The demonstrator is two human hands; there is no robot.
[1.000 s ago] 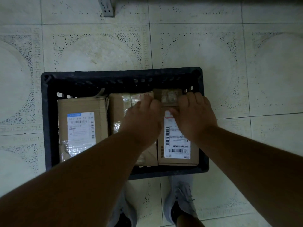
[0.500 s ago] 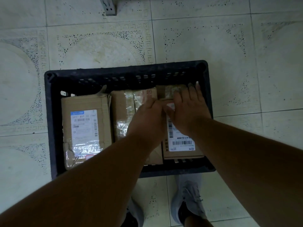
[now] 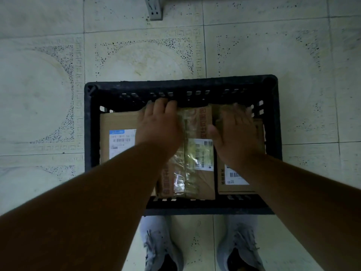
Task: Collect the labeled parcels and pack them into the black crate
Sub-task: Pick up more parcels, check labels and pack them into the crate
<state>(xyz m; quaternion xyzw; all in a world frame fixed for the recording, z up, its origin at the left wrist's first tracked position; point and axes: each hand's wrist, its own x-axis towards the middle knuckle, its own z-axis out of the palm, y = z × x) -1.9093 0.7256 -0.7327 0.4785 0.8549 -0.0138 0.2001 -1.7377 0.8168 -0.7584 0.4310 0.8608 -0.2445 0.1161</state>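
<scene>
A black crate [image 3: 89, 122] stands on the tiled floor with three brown cardboard parcels side by side in it. The left parcel [image 3: 117, 122] shows a white label with a blue header. The middle parcel [image 3: 199, 163] is wrapped in shiny tape and carries a label. The right parcel [image 3: 233, 176] shows a barcode label at its near end. My left hand [image 3: 160, 124] rests across the seam between the left and middle parcels, fingertips at their far edge by the crate's back wall. My right hand [image 3: 236, 133] lies flat on the right parcel, its fingers blurred.
Pale patterned floor tiles surround the crate. A grey metal bracket [image 3: 155, 8] sits on the floor beyond it at the top of the view. My two grey shoes [image 3: 158, 245] [image 3: 240, 243] stand just in front of the crate's near wall.
My hands have moved apart. The left hand slid left from the right parcel to the far edge of the left and middle parcels, uncovering the middle parcel's label. The right hand flattened on the right parcel.
</scene>
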